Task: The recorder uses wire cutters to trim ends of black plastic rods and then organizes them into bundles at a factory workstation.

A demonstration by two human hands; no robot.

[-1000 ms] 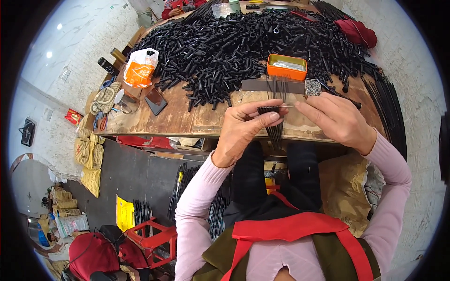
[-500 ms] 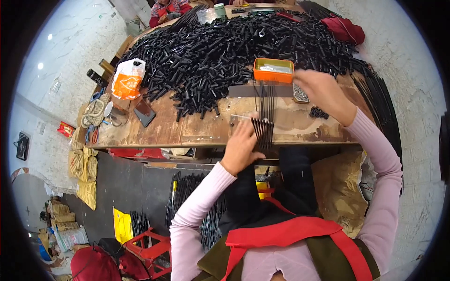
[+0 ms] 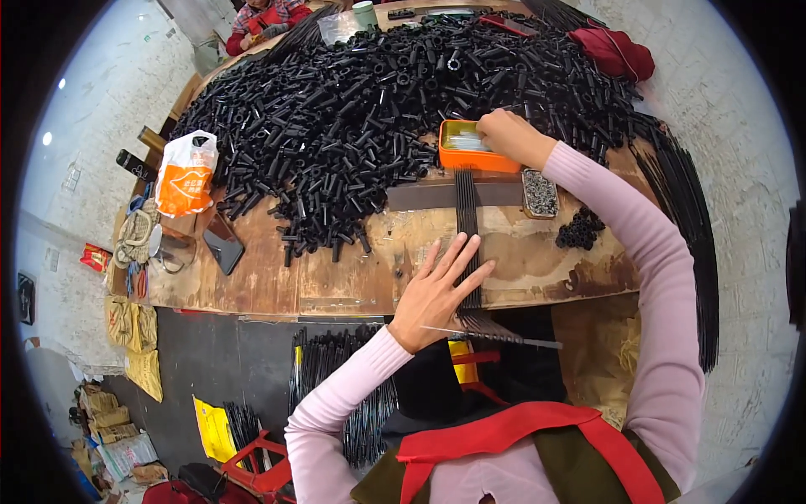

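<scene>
We begin with the table [image 3: 269,277], a wooden top spanning the middle of the frame, and the heap [image 3: 336,126] of black tubes covering its upper half. Next in size come the rods [image 3: 467,202], a slim black bundle right of centre, lying over the grey strip [image 3: 420,196] and reaching beyond the table's near edge.

We judge the step in hand to be steadying the rods during a reach for the box. To do it well, we would press evenly, keep the rods flat and side by side, and avoid jolting their overhanging ends. The reaching fingers should sort out what they want without dragging neighbouring pieces.

We see the bundle's long axis run nearly upright in the frame. One end points up toward the box; the other points down toward the person's lap, where the rods fan out, toward lower right.

We find the hands well apart. The left hand [image 3: 438,290] lies palm down with spread fingers, its fingertips on or just beside the rods. The right hand [image 3: 514,136] is at the orange box [image 3: 478,160], upper right of centre; its fingertips are hidden, so we cannot tell whether it grips anything.

Smaller yet, we note a thin pale stick [image 3: 537,343] crossing the fanned ends, and pale pieces [image 3: 460,141] inside the box.
</scene>
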